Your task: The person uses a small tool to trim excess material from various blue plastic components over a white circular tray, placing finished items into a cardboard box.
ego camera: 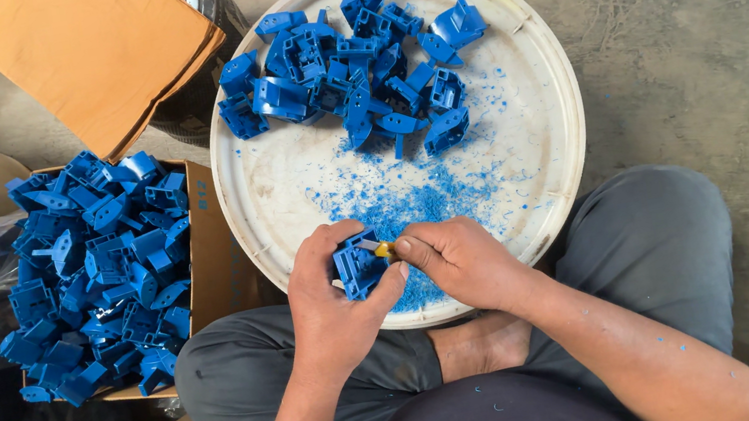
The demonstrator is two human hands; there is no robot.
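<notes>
Two hands work at six o'clock on the round white tray (549, 161). Left hand (334, 298) has its grip closed around a blue plastic part (359, 266); right hand (459, 262) pinches a small yellow-handled blade (379, 248) against it. Blue shavings (414, 204) lie just above. More blue parts (350, 62) are heaped at twelve o'clock, and a cardboard box (207, 269) of them sits at nine.

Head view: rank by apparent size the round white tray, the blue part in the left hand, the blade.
1. round white tray
2. blue part, gripped by the left hand
3. blade, held by the right hand, mostly hidden
</notes>
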